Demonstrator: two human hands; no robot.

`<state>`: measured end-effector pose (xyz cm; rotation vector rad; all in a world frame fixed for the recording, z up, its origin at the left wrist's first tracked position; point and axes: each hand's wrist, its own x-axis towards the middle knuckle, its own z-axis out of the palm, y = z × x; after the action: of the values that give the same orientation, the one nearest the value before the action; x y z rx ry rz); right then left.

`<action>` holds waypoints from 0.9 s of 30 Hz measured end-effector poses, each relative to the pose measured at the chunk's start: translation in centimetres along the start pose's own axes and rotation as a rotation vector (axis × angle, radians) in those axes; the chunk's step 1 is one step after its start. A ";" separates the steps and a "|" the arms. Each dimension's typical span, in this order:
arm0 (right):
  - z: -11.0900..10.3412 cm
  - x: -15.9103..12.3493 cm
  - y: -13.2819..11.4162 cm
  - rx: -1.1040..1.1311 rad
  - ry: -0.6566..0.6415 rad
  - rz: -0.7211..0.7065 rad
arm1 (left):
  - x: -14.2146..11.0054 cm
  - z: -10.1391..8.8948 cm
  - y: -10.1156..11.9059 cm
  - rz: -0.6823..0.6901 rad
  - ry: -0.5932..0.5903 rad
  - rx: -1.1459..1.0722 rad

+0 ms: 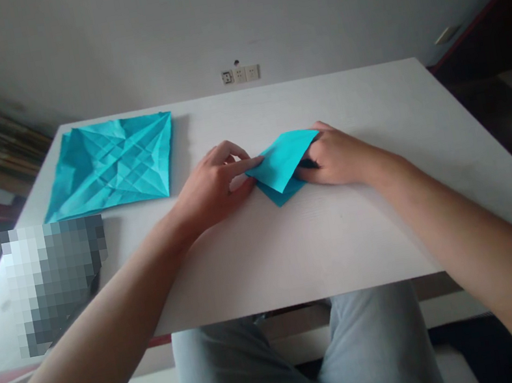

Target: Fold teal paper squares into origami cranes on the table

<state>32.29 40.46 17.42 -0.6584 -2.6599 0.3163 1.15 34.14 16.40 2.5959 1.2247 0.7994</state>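
Observation:
A small folded piece of turquoise paper (283, 163) lies at the middle of the white table (295, 244). My left hand (215, 182) rests at its left edge, forefinger stretched onto the paper and the other fingers curled, pinching the corner. My right hand (336, 154) sits at the paper's right side with fingers closed on its upper right edge. The top flap is lifted slightly off the layer below.
A larger turquoise sheet (112, 164), heavily creased and laid flat, lies at the table's far left. A blurred-out dark object (57, 283) sits near the left front edge. A wall with sockets (240, 75) stands behind the table. My knees show below the front edge.

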 end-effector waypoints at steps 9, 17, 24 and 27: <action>-1.9 -0.8 1.6 0.118 0.164 0.168 | 0.2 -0.7 0.7 0.057 -0.078 -0.071; -1.1 -0.4 1.4 0.118 0.085 0.080 | 0.3 -1.0 1.6 0.003 -0.160 -0.173; -0.2 0.1 1.4 0.238 0.110 0.116 | 0.3 -0.7 1.8 -0.069 -0.129 -0.107; -0.2 0.1 1.2 0.277 0.101 0.143 | 0.4 -0.7 1.7 -0.100 -0.132 -0.066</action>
<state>32.73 41.57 17.30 -0.7534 -2.4171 0.6598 2.14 33.27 17.74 2.4691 1.2570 0.6282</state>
